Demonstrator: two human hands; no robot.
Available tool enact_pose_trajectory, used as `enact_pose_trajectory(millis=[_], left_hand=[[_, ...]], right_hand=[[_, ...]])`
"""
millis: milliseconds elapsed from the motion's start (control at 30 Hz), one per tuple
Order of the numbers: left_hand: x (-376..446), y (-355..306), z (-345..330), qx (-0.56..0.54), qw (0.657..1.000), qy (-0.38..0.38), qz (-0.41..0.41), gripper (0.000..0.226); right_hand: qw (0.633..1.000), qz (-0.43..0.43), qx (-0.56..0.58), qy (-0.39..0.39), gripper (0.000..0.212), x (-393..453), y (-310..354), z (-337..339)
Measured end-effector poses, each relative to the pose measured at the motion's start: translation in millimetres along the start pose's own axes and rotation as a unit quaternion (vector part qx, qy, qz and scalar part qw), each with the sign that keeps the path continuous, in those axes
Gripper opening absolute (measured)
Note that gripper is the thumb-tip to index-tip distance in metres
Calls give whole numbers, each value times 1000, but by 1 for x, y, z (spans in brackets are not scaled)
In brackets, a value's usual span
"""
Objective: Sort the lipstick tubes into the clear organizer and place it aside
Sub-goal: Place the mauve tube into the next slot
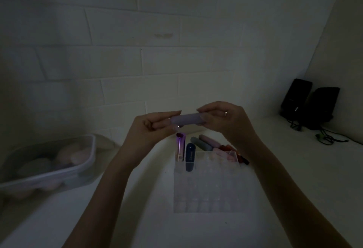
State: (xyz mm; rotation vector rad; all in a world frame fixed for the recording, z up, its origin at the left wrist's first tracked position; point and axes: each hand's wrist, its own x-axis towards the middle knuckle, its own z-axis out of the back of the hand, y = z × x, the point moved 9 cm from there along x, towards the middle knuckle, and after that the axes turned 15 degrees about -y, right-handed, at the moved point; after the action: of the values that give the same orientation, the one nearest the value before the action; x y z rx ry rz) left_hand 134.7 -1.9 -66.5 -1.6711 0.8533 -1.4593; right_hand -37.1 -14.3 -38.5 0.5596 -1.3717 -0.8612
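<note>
Both my hands, left hand [151, 127] and right hand [222, 120], pinch a pale lilac plastic lipstick tube [187, 120] sideways above the clear acrylic gridded organizer [212, 184] (dim light); misjudging a slot could topple standing tubes.

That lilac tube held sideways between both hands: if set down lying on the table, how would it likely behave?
The lilac tube looks round and smooth with domed ends, so it would probably roll. It seems rigid, spanning left hand to right hand without sagging. Its sheen suggests a slippery grip.
</note>
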Motion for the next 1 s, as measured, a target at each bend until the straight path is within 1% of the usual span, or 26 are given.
enact_pose_trajectory(millis=[67, 133, 233, 333, 433, 500, 600, 633, 733, 833, 967, 1000], left_hand=[[-1, 1, -2, -10, 1000, 11, 4, 36], [0, 2, -2, -34, 999, 6, 20, 32], [1, 4, 3, -62, 997, -23, 29, 29], [1, 4, 10, -82, 995, -51, 36, 33], [0, 2, 16, -92, 992, -82, 35, 29], [0, 1, 19, -93, 991, -94, 36, 23], [0, 4, 21, -83, 991, -95, 41, 21], [0, 5, 20, -81, 992, -92, 43, 23], [1, 8, 20, -88, 992, -81, 48, 20], [0, 8, 19, -81, 993, -71, 52, 38], [-1, 8, 18, -69, 994, -73, 49, 28], [-1, 8, 18, -58, 995, -73, 45, 29]], right_hand=[[1000, 10, -1, -7, 19, -2, 2, 0], [1000, 12, -2, 2, 19, -3, 3, -3], [999, -32, 18, 34, 17, -7, 1, -9], [999, -13, 6, 52, 19, -10, 8, -13], [994, -60, 56, 78, 26, -15, 6, -19], [992, -81, 63, 74, 30, -15, 3, -20], [994, -73, 49, 61, 18, -15, 5, -20], [994, -83, 53, 51, 15, -15, 3, -18], [991, -114, 60, 31, 10, -16, -2, -17], [992, -111, 61, 19, 13, -17, -1, -18], [988, -134, 76, 11, 16, -17, -6, -18], [989, -130, 74, 14, 16, -17, -6, -18]])
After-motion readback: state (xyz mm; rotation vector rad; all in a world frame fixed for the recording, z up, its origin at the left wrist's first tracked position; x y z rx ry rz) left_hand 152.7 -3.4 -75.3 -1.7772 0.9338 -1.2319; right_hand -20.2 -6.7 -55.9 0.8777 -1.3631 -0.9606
